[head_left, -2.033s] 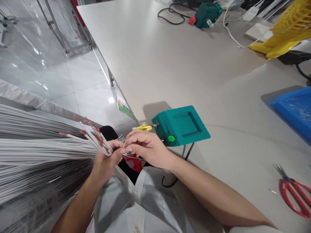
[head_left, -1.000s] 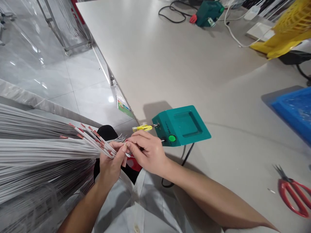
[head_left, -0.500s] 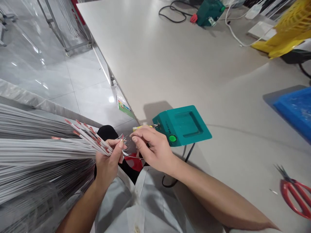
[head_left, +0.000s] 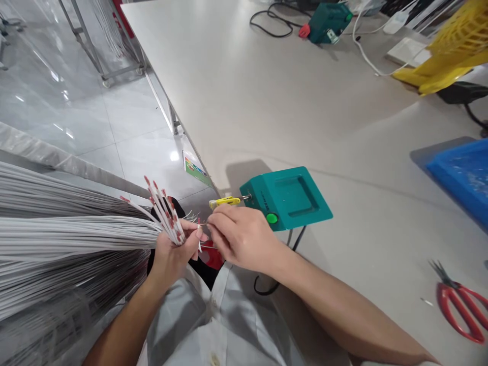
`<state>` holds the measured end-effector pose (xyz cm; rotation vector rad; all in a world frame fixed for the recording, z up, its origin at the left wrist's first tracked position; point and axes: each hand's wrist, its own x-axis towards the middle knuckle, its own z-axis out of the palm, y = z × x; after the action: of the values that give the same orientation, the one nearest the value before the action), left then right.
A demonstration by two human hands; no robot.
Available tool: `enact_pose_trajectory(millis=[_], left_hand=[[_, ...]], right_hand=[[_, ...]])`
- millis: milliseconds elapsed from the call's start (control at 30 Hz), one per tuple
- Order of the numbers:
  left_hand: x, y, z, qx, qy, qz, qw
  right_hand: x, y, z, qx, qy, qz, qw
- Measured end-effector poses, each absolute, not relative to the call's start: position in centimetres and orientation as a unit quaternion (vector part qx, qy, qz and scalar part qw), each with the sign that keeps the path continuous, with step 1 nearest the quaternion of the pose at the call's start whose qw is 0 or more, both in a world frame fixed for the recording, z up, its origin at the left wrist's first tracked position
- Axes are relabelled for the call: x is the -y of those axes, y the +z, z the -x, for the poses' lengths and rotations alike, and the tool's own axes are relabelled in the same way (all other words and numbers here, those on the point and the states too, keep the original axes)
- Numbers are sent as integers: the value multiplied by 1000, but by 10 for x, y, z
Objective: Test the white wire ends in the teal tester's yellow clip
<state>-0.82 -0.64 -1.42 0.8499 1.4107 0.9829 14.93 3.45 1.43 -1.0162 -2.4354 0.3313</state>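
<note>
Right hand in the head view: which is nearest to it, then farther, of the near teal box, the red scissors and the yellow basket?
From the right hand:
1. Near teal box, just beyond the knuckles.
2. Red scissors, at the table's right edge.
3. Yellow basket, far top right.

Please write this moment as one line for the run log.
left hand: grips thin white red-marked wires | right hand: pinches one wire end | beside: teal plastic box

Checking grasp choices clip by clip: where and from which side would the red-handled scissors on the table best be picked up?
Probably by the red handle loops of the scissors, coming from above on the right-hand side of the table. They lie flat and apart from everything else, with the loops toward the right frame edge and the dark blade tips pointing up-left, so the loops are the blunt end. The right hand is nearer.
</note>
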Motion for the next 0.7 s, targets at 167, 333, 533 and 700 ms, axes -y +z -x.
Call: enact_pose_trajectory(millis=[167, 333, 533, 700], left_hand=[[1, -12, 7, -588, 456, -341, 575], [-7, -10, 3, -565, 470, -348, 582], [-14, -15, -3, -549, 484, -347, 586], [-17, -19, -7, -548, 500, -350, 571]], right_hand=[[-41, 33, -164, 858, 9, 442, 262], [-53, 39, -178, 904, -61, 423, 30], [-72, 47, -180, 918, -19, 393, -46], [-80, 48, -175, 905, -3, 418, -79]])
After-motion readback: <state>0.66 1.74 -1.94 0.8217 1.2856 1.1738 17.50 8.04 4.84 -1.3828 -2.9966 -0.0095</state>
